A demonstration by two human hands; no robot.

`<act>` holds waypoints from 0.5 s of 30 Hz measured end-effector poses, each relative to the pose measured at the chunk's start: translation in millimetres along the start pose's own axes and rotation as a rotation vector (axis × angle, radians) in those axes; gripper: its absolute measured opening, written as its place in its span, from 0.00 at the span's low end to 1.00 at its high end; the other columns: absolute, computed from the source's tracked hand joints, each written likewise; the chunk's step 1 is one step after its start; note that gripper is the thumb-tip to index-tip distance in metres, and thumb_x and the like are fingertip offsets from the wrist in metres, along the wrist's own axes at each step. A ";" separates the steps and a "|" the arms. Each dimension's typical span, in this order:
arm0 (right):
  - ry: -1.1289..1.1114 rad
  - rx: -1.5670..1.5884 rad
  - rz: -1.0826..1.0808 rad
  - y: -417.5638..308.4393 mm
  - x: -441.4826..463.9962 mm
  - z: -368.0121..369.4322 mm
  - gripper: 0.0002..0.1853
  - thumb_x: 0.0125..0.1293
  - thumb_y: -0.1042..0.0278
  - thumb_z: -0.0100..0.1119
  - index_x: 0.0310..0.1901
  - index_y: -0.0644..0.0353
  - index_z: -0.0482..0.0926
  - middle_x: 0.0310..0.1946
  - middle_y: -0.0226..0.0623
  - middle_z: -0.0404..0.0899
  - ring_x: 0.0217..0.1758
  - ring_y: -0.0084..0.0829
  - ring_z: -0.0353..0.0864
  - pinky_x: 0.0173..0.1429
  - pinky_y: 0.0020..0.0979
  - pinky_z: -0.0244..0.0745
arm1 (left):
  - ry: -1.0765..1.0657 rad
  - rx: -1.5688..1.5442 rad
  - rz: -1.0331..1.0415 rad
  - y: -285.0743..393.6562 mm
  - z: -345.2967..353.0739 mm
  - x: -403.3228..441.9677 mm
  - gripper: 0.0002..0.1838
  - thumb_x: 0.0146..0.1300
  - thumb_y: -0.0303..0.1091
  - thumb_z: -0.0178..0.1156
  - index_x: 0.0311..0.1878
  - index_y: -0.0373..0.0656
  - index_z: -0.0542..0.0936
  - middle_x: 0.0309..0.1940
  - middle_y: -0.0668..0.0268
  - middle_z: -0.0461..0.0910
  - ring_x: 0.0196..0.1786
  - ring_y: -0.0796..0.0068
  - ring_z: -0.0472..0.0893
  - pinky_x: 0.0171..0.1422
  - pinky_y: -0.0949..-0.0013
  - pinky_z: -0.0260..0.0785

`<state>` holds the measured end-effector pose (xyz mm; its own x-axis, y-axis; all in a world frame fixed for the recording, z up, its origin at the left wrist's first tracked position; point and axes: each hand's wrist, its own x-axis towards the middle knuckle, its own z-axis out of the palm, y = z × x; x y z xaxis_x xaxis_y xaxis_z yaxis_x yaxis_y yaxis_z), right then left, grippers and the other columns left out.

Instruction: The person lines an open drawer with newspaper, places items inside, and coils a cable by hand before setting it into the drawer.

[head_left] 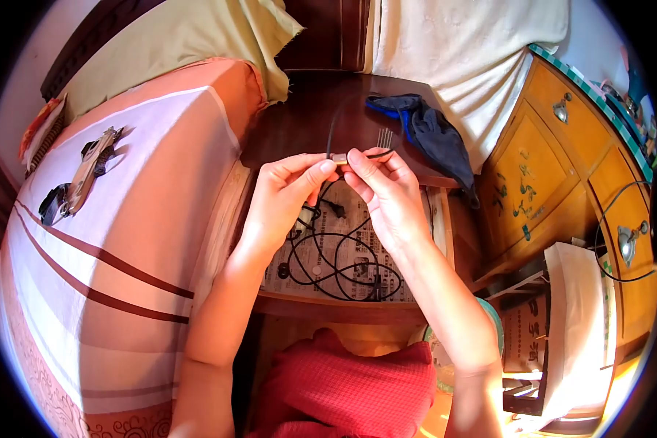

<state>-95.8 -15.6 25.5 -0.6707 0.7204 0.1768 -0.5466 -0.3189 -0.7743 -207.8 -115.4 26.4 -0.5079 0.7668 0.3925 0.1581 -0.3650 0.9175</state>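
I have both forearms raised from the near side, reaching over the front edge of the drawer [347, 312] and angled inward, so that my hands meet just in front of the table [306, 109]'s near edge. My left hand [288, 191] is bent in at the wrist, its back partly toward me, thumb and forefinger pinched on the left end of a small metal piece [339, 159]. My right hand [388, 191] mirrors it, thumb upright against the right end, the other fingers curled behind. So both grips are closed, light and at the fingertips, with the piece held level between them, above the drawer's far edge. A thin black cord [372, 155] runs from its right side between my right fingers; another dark line [331, 131] rises by its left end.

Below my hands, looped black cable [336, 270] lies on newspaper [277, 281] in the drawer, a plug [336, 209] near the far edge. On the table, a dark cloth [434, 135] with blue trim hangs over the near right corner, and thin pale prongs [385, 137] show just beyond my right fingers. A strapped object [86, 174] lies on the bed [146, 219], toward its far left corner.
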 end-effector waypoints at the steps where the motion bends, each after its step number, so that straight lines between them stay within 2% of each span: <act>1: -0.001 0.000 0.000 1.4 -1.0 1.5 0.09 0.58 0.71 0.65 0.37 0.60 0.75 0.33 0.31 0.80 0.34 0.20 0.79 0.43 0.19 0.76 | 0.012 -0.044 0.016 -0.4 1.9 -0.7 0.11 0.62 0.32 0.61 0.43 0.36 0.82 0.27 0.72 0.80 0.24 0.91 0.67 0.28 0.84 0.59; 4: -0.005 -0.118 -0.071 -4.5 -4.2 -1.7 0.05 0.62 0.69 0.62 0.35 0.58 0.76 0.34 0.30 0.80 0.36 0.21 0.79 0.41 0.21 0.76 | 0.084 0.084 0.015 1.5 1.6 -2.7 0.11 0.61 0.32 0.61 0.42 0.34 0.82 0.28 0.70 0.81 0.24 0.89 0.69 0.29 0.81 0.63; 5: -0.066 -0.401 0.082 -20.2 -7.8 -8.4 0.07 0.61 0.67 0.63 0.34 0.61 0.77 0.33 0.31 0.79 0.34 0.19 0.79 0.38 0.22 0.76 | 0.083 0.084 0.015 2.5 -0.7 -1.6 0.11 0.61 0.32 0.61 0.42 0.34 0.82 0.28 0.70 0.81 0.24 0.89 0.69 0.29 0.81 0.63; 7: 0.016 -1.007 -0.017 -39.9 -24.7 4.9 0.11 0.62 0.64 0.62 0.32 0.65 0.79 0.31 0.36 0.78 0.30 0.22 0.79 0.32 0.26 0.75 | 0.176 0.328 0.104 5.5 -8.2 2.4 0.11 0.60 0.31 0.62 0.40 0.32 0.81 0.26 0.66 0.82 0.24 0.85 0.72 0.29 0.76 0.65; 8: -0.054 -1.224 -0.491 -38.4 -21.4 -1.5 0.11 0.60 0.64 0.62 0.33 0.65 0.79 0.31 0.36 0.77 0.31 0.25 0.79 0.32 0.27 0.75 | 0.182 0.591 0.266 9.1 -10.1 2.6 0.09 0.57 0.28 0.63 0.38 0.30 0.81 0.25 0.61 0.81 0.24 0.76 0.76 0.30 0.72 0.67; 9: -0.127 -1.404 -0.978 -37.5 -18.0 -7.5 0.11 0.59 0.64 0.62 0.33 0.65 0.78 0.31 0.36 0.77 0.31 0.29 0.80 0.32 0.28 0.75 | 0.181 0.587 0.266 10.7 -9.3 2.5 0.09 0.57 0.28 0.63 0.38 0.30 0.81 0.25 0.61 0.81 0.24 0.76 0.76 0.30 0.72 0.67; 10: -0.266 -1.479 -1.250 -39.1 -7.9 -9.4 0.11 0.57 0.66 0.61 0.40 0.62 0.77 0.31 0.36 0.77 0.33 0.35 0.79 0.33 0.32 0.76 | 0.089 0.700 0.346 11.9 -8.6 2.0 0.08 0.55 0.26 0.63 0.37 0.31 0.80 0.25 0.59 0.80 0.25 0.72 0.76 0.30 0.71 0.67; 11: -0.266 -1.479 -1.249 -39.0 -9.1 -9.9 0.11 0.57 0.66 0.61 0.40 0.62 0.77 0.31 0.36 0.77 0.33 0.35 0.79 0.33 0.32 0.76 | -0.006 0.813 0.424 13.3 -8.1 1.3 0.07 0.54 0.25 0.63 0.36 0.31 0.80 0.25 0.57 0.78 0.25 0.69 0.77 0.30 0.70 0.67; 13: -0.451 -1.722 -0.971 -40.8 -17.3 -0.4 0.16 0.56 0.70 0.61 0.47 0.57 0.73 0.31 0.35 0.77 0.36 0.35 0.79 0.35 0.35 0.76 | -0.059 0.808 0.433 16.8 -1.1 -1.1 0.07 0.53 0.24 0.63 0.35 0.32 0.80 0.26 0.56 0.78 0.26 0.66 0.77 0.31 0.69 0.67; 14: -0.431 -1.685 -0.882 -34.2 -16.7 -3.7 0.18 0.56 0.72 0.59 0.49 0.56 0.70 0.31 0.36 0.77 0.36 0.36 0.80 0.35 0.37 0.75 | -0.070 0.736 0.378 20.1 2.3 -2.2 0.07 0.53 0.24 0.63 0.35 0.32 0.80 0.26 0.56 0.78 0.25 0.66 0.76 0.30 0.69 0.67; 15: -0.430 -1.687 -0.884 -32.3 -15.3 -4.9 0.18 0.56 0.72 0.59 0.49 0.56 0.70 0.31 0.36 0.77 0.36 0.36 0.80 0.35 0.37 0.75 | -0.080 0.665 0.323 22.1 3.7 -2.7 0.07 0.53 0.24 0.63 0.35 0.31 0.80 0.26 0.56 0.77 0.25 0.65 0.76 0.30 0.69 0.67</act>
<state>-65.4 -13.3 44.8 -0.7220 0.0642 0.6889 0.0437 0.9979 -0.0472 -199.9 -123.6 45.9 -0.2900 0.7209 0.6294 0.7813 -0.2014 0.5908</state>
